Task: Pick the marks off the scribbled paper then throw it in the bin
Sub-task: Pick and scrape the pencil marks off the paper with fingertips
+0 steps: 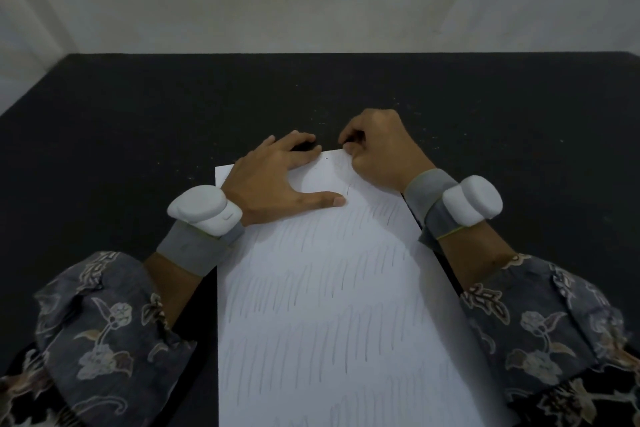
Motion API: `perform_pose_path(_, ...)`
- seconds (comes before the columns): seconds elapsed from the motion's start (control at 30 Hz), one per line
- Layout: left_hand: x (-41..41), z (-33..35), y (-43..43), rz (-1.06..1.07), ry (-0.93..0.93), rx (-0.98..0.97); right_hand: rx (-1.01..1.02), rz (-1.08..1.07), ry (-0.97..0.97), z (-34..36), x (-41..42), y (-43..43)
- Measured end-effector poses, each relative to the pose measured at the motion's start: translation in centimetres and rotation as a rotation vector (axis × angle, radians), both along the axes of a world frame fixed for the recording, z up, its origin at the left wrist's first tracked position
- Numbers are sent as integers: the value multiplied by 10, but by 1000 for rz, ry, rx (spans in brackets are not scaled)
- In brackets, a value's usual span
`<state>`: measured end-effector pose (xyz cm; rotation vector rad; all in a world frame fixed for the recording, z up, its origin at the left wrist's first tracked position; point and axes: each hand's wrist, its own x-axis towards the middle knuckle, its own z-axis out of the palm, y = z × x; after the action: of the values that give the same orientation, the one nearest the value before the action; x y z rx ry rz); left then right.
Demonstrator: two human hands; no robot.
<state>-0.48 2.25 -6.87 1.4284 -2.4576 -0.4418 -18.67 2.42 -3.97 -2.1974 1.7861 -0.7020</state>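
The scribbled paper [322,288] lies under both hands: left [273,180] flat, fingers spread; right [377,149] curled at its far edge.

You're looking at a dim, soft, even light with a cool grey cast. The white paper [329,305] is brightest, without glare. Shadows beneath the hands are faint. Wide-angle distortion bends the table [138,107] edges, and detail looks slightly soft.

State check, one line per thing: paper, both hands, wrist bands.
scribbled paper: flat on the black table, rows of pencil strokes on most of it, far end nearly bare.
left hand: fingers spread flat, pressing the paper's far end.
right hand: fingers curled at the far edge; what they hold is hidden.
wrist bands: one strapped on each wrist.
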Motion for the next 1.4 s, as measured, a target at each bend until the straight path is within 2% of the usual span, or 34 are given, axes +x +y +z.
perform_pose_path(0.1,1,-1,-1,3,3,19,10,76,17,0,7,3)
perform_pose_path(0.27,4,-2,-3,2,-39,61,0,-29,10,0,3,-1)
perform_pose_path(0.4,3,0,-1,-21,-15,55,11,59,7,-1,12,4)
perform_pose_path(0.57,2,3,2,-30,-44,44,-3,-54,23,1,5,0)
perform_pose_path(0.7,3,0,1,-46,-26,15,17,50,2,0,9,3)
perform_pose_path(0.83,3,3,0,-38,-55,34,-22,-89,23,1,1,-4)
perform_pose_path(1.0,3,1,1,-46,-30,19,-2,80,-18,2,9,5)
perform_pose_path(1.13,3,1,2,-34,-51,14,-3,-35,-7,-2,7,1)
perform_pose_path(1.27,3,0,1,-54,-23,5,44,88,-1,2,9,9)
perform_pose_path(1.4,3,0,0,-52,-28,-10,26,-6,44,2,13,3)
